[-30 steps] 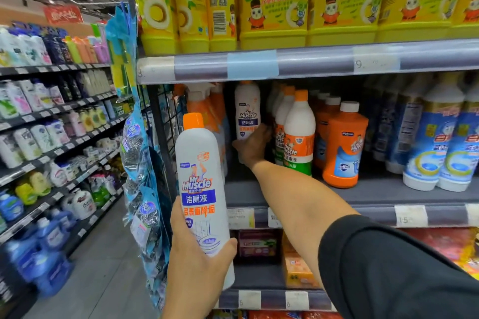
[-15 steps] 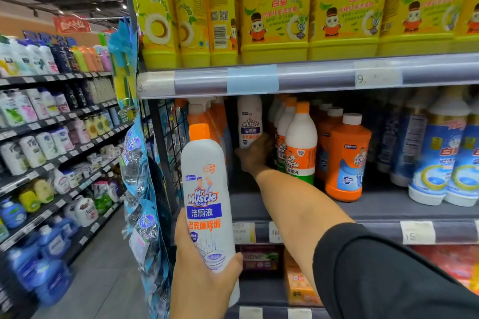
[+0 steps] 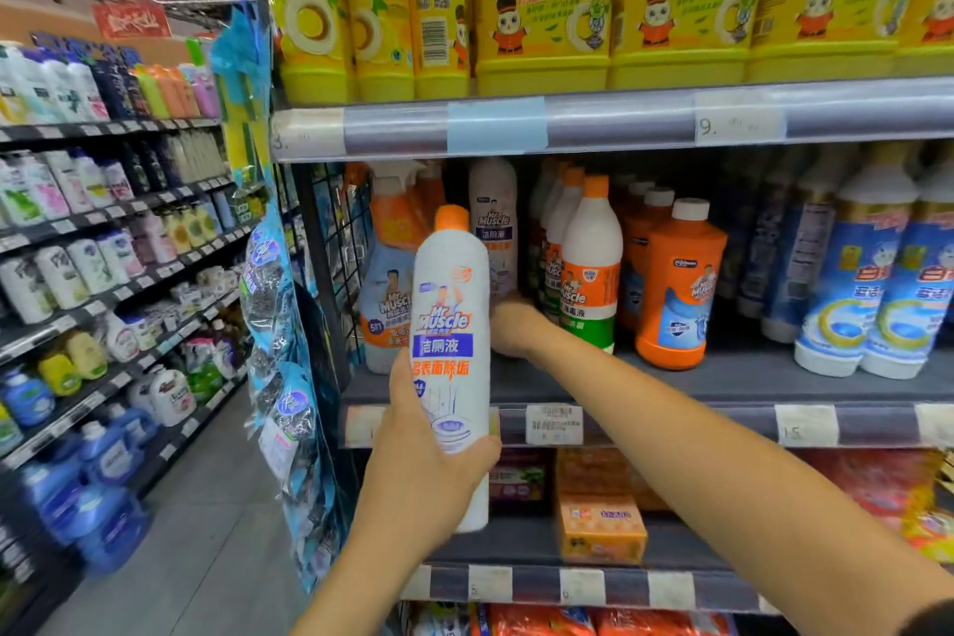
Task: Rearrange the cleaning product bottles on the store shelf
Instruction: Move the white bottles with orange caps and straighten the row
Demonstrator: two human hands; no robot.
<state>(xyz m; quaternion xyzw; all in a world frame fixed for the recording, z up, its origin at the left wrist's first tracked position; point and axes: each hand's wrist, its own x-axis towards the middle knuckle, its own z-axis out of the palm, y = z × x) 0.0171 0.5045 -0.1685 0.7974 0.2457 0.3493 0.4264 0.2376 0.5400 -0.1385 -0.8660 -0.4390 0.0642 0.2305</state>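
L grip (image 3: pixel 428 470) wraps Mr Muscle bottle (image 3: pixel 449 320); R grip (image 3: pixel 516 325) at base of rear bottle (image 3: pixel 493 217), fingers hidden, can't tell hold. Slide rear one fwd upright, w/o knocking spray bottle (image 3: pixel 390 284).

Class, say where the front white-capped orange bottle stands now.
Head view: the orange bottle stands right of centre on the middle shelf, between a white orange-capped bottle on its left and blue-labelled bottles on its right.
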